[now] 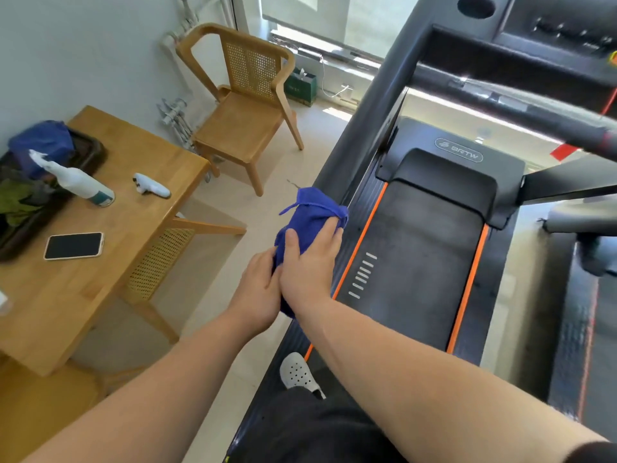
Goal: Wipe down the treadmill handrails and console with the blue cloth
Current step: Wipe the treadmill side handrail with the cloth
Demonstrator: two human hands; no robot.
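- Blue cloth (309, 213): bunched over the left handrail (374, 105), just left of the treadmill belt (417, 262), level with the belt's front half.
- Right hand (307, 262): grips the cloth from above; fingers (330, 228) pressed together over its far side, thumb set apart on the near side.
- Left hand (258, 285): touching the right hand, holds the cloth's near end; fingers together, their tips hidden under the right hand.
- Console (551, 31): black, beyond the belt's front end, blurred.
- White perforated shoe (298, 372): at the belt's rear left corner.
- Wooden table (100, 289): well left of the belt.
- On the table: spray bottle (80, 182), lying tilted; phone (73, 245), screen dark; small white object (152, 187), kind cannot be told; dark tray (90, 152) holding blue and green fabric.
- Cane-back wooden chair (247, 95): left of the belt, beyond the table.
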